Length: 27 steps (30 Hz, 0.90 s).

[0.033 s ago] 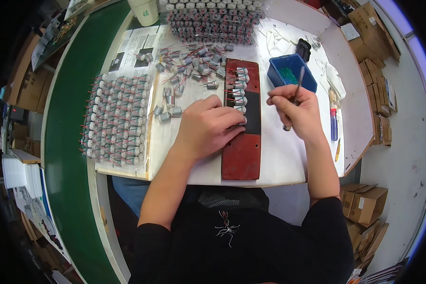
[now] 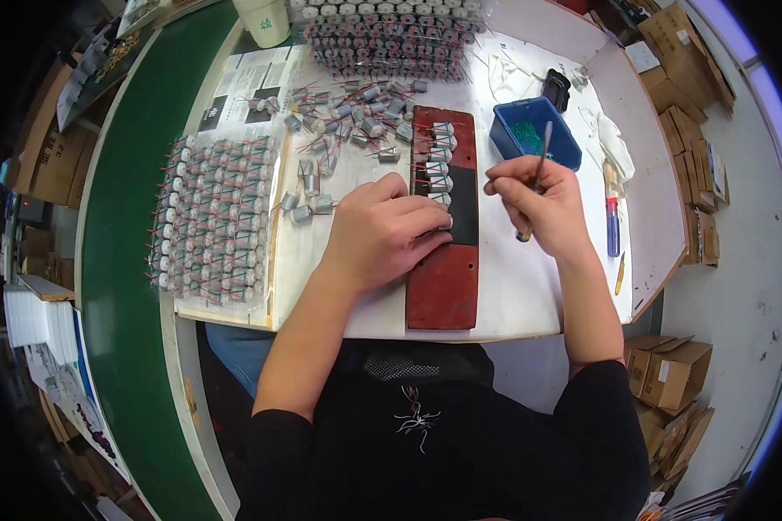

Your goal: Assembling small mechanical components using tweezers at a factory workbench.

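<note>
A red board (image 2: 441, 291) with a black middle section lies in front of me. Several small motors (image 2: 440, 169) with white ends, red leads and green pieces stand along it in a row. At the near end of that row, the fingers of my left hand (image 2: 382, 227) are closed on a small motor (image 2: 447, 223), mostly covered by them. To the right of the board, my right hand (image 2: 537, 201) grips a slim metal tool (image 2: 546, 139), its pale tip pointing up and away. Thumb and forefinger are pinched together; anything between their tips is too small to make out.
Loose motors (image 2: 369, 122) lie scattered beyond my left hand. A plastic tray (image 2: 217, 291) of wired motors is on the left, and packed motors (image 2: 387, 43) stand at the back. A blue bin (image 2: 560, 148) holds small green pieces. A blue-handled tool (image 2: 613, 230) lies farther right.
My right hand and its slim metal tool have shifted very slightly left. My left hand stays on the motor.
</note>
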Motion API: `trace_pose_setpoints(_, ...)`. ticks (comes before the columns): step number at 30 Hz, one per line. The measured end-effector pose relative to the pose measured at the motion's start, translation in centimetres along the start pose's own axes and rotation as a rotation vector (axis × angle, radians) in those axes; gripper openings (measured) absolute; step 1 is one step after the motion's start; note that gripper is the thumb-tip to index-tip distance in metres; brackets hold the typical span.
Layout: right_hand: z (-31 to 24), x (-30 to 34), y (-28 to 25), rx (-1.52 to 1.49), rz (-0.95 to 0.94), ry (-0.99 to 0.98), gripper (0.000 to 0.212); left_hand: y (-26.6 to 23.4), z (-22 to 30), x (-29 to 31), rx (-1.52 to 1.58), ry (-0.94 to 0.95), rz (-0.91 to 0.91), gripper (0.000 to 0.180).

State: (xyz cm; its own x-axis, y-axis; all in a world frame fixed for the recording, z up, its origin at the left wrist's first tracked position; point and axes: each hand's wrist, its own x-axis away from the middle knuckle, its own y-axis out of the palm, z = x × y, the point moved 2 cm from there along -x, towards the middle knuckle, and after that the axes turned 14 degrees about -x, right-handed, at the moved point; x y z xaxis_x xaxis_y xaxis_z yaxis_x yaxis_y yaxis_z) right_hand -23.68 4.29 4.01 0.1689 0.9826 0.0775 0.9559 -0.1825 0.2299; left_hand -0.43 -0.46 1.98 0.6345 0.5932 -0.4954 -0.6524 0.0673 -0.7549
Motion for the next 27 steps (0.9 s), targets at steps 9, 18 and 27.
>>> trace_pose_setpoints(9, 2.4, 0.3, 0.4, -0.005, -0.107, 0.099, 0.011, -0.1, 0.2, -0.4, -0.029, 0.005, 0.17, 0.018)
trace_pose_setpoints(18, 3.2, 1.4, 2.4, -0.161, -0.296, -0.042, 0.009, 0.5, 0.2, -0.1, 0.177, -0.059, 0.188, 0.011)
trace_pose_setpoints(27, 3.6, 1.6, 2.9, -0.204, -0.234, -0.027, 0.013, 0.3, 0.3, 0.1, 0.195, -0.092, 0.182, 0.012)
